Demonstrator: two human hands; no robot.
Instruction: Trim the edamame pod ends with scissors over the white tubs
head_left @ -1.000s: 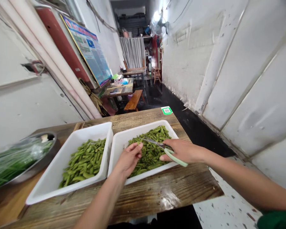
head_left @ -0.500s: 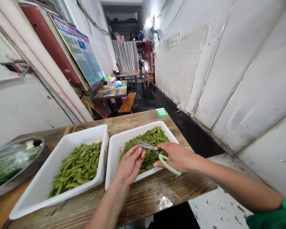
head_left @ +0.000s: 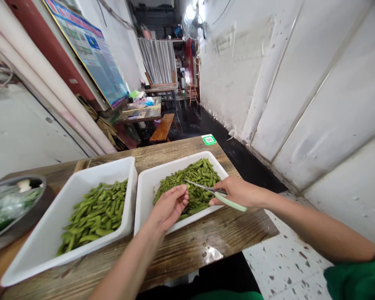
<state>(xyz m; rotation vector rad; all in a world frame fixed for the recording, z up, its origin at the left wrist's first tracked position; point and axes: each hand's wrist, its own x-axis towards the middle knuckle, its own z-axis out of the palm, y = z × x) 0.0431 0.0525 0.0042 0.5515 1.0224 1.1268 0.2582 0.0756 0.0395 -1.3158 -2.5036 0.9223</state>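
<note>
Over the right tray (head_left: 144,200), the right hand (head_left: 234,191) has its grip closed around scissors (head_left: 225,198); the left hand (head_left: 171,204) pinches a barely visible pod (head_left: 188,187). Green pods (head_left: 203,170) lie inside that tray.

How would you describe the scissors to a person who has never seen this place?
On the wooden table, find the white tray nearer the green QR sticker. Above its green pods, the person's right hand holds the scissors. Their pale green handle and slim metal blades set them apart from the pods below.
</note>
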